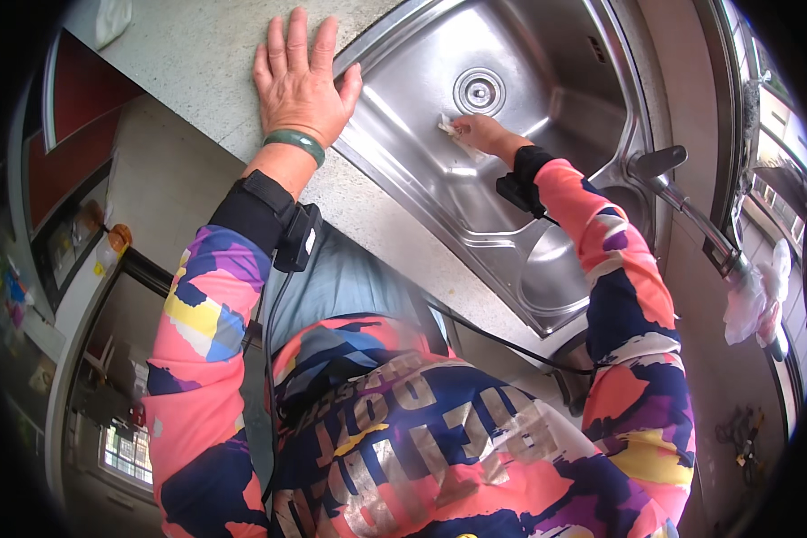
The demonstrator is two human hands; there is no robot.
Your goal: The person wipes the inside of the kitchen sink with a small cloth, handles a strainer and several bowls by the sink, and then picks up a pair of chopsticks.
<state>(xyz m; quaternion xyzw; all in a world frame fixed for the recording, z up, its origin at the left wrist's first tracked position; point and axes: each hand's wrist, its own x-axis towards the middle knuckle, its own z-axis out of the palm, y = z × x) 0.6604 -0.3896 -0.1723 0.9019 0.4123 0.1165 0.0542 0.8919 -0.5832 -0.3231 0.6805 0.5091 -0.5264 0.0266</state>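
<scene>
My left hand (302, 87) lies flat on the speckled countertop (208, 74), fingers spread, beside the left rim of the stainless steel sink (403, 128). A green bangle (296, 144) circles that wrist. Inside the larger basin, my right hand (476, 132) pinches a small, crumpled whitish cloth or tissue (449, 126) against the basin floor. The round drain strainer (479, 92) is just above these fingers in the view. Part of the crumpled piece is hidden by the hand.
A faucet (672, 191) with a plastic bag (746, 302) around its end is at the right. A smaller round basin (555, 269) adjoins the large one. A white cloth (112, 20) lies at the counter's upper left. A black cable (504, 341) crosses before my body.
</scene>
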